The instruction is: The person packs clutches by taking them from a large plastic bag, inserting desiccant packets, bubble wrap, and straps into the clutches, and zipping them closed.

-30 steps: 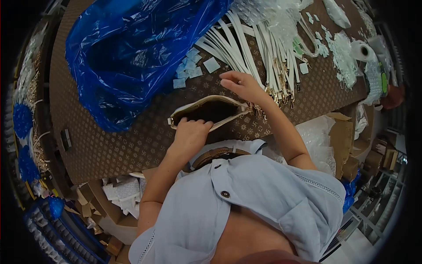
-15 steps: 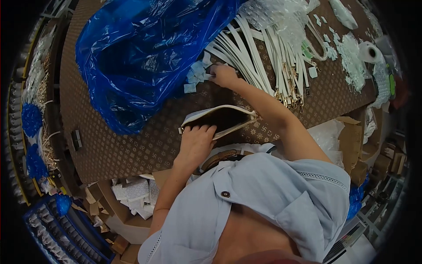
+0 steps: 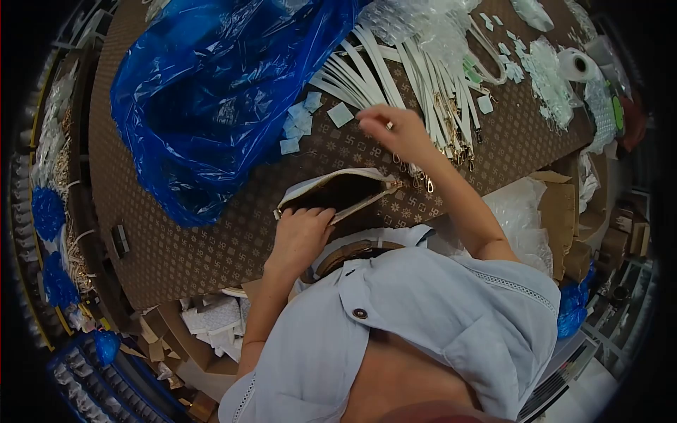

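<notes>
While your left hand (image 3: 300, 236) clasps the near rim of an open white pouch bag (image 3: 345, 190), its fingers inside the mouth, your right hand (image 3: 402, 134) hangs beyond the bag's right end, loosely curled; whether it holds anything can't be told. It has just drawn back from the pale blue sachets (image 3: 300, 121), which lie beyond the bag, so only your left hand steadies the bag on the patterned tabletop (image 3: 211, 264). Farther beyond spread blue plastic sheeting (image 3: 204, 84), leftward, and white straps (image 3: 430, 81), rightward.

White pouch (image 3: 344, 192), brown patterned tabletop (image 3: 211, 255)
</notes>
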The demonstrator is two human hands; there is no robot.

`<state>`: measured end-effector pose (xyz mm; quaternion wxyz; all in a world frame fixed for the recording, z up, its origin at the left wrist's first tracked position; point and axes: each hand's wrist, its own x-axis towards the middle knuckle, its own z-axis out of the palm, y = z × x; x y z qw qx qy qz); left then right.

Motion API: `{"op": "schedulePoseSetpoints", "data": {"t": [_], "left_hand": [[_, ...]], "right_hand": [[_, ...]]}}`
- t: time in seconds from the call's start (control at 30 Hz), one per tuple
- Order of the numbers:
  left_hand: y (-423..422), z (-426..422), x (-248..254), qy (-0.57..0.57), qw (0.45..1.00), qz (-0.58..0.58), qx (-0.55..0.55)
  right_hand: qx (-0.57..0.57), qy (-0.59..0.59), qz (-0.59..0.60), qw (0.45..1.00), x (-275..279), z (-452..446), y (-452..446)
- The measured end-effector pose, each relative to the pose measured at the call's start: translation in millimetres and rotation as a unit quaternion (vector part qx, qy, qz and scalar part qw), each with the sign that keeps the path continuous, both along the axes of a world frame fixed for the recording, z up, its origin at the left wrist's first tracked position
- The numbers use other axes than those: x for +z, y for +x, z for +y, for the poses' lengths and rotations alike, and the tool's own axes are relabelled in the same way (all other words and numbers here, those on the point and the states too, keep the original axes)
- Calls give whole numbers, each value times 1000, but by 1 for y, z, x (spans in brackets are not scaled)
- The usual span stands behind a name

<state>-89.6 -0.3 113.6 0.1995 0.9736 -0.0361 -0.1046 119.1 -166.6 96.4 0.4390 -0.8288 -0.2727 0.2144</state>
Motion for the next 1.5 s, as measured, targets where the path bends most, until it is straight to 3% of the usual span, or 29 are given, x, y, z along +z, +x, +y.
{"op": "schedulePoseSetpoints", "data": {"t": [0.1, 0.13, 0.2, 0.3, 0.4, 0.57, 0.67, 0.73, 0.8, 0.87, 0.93, 1.0, 1.03, 1.1, 1.2, 1.23, 1.3, 1.37, 1.4, 1.43, 1.5], "left_hand": [[-5, -2, 5, -64, 997, -40, -5], [-4, -3, 8, -103, 994, -32, -4], [-5, -3, 13, -110, 992, -54, -10], [-4, -1, 27, -198, 979, -42, 14], [-4, 3, 39, -277, 960, -16, 44], [3, 13, 38, -309, 947, -29, 82], [11, 19, 30, -321, 937, -23, 137], [18, 26, 18, -338, 922, 8, 189], [37, 38, 4, -470, 817, -42, 332], [66, 60, 7, -356, 873, -73, 326], [95, 69, 15, -153, 952, -74, 254], [124, 59, 23, -42, 974, -15, 223], [138, 54, 20, -43, 972, -11, 231], [164, 49, 14, 8, 968, 167, 189], [189, 64, -44, -98, 948, 221, 207], [187, 68, -61, -103, 947, 219, 211], [185, 80, -82, -375, 894, 181, 167], [169, 84, -66, -425, 885, 115, 150], [157, 85, -53, -469, 871, 54, 134], [145, 85, -36, -470, 870, 55, 136], [125, 85, 1, -259, 963, -70, -15]], "right_hand": [[-126, -176, -139, 966, -87, -22, 64], [-149, -177, -131, 964, -101, -25, 73], [-181, -211, -101, 955, -101, -26, 86], [-240, -180, -203, 932, -91, -23, 112], [-315, -249, -367, 839, -85, -30, 159], [-304, -358, -320, 823, -107, -50, 217], [-216, -378, -310, 845, -113, -49, 224], [-58, -148, -352, 922, -112, -26, 198], [137, -42, -350, 926, -53, 5, 119], [322, -22, -287, 902, -13, 26, 49], [442, 2, -297, 846, 4, 40, -2], [479, 8, -308, 822, 13, 49, -31], [505, 12, -324, 800, 14, 53, -42], [523, 9, -335, 783, 6, 61, -57], [539, -20, -325, 777, -7, 65, -70], [539, -21, -318, 780, -16, 63, -73], [541, -26, -312, 781, -13, 59, -66], [490, 45, -215, 844, 16, 47, -38], [417, 64, -232, 877, 39, 39, -20], [342, 83, -246, 903, 58, 30, 0], [202, 71, -291, 932, 66, 17, 36]]}}
